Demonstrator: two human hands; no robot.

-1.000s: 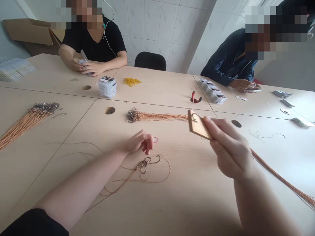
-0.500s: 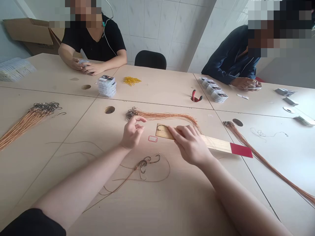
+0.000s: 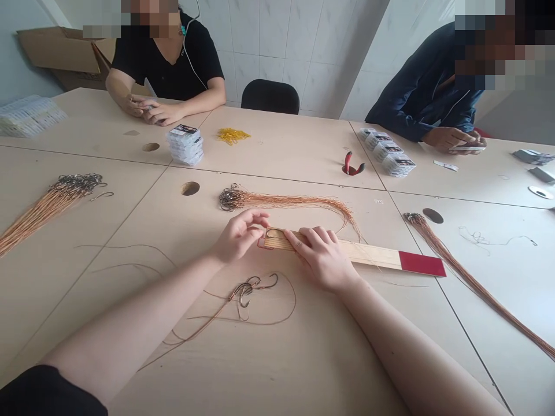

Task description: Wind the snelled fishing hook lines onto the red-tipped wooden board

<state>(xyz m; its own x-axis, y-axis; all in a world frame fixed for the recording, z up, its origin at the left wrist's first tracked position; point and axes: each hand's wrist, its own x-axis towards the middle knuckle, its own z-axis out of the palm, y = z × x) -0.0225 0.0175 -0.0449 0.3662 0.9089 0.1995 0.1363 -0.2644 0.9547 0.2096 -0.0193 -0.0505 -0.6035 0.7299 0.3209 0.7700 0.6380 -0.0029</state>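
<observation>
1. The right hand [image 3: 323, 257] lies flat, fingers spread, pressing on a long pale wooden slat with a red end [image 3: 373, 254] that rests on the light wood bench [image 3: 303, 346].
2. The left hand [image 3: 238, 234] pinches its fingertips at the slat's left end, by a small red clip [image 3: 262, 243]; what it grips is unclear.
3. A loose bunch of copper-wired hooks [image 3: 247, 289] lies just below the hands.
4. A bundle of orange-leadered hooks [image 3: 286, 201] lies just beyond the slat.

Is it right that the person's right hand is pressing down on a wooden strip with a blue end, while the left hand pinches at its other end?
Not quite. The head view shows the wooden strip has a red end, not blue. The right hand does press it to the table while the left hand pinches at its other end.
</observation>
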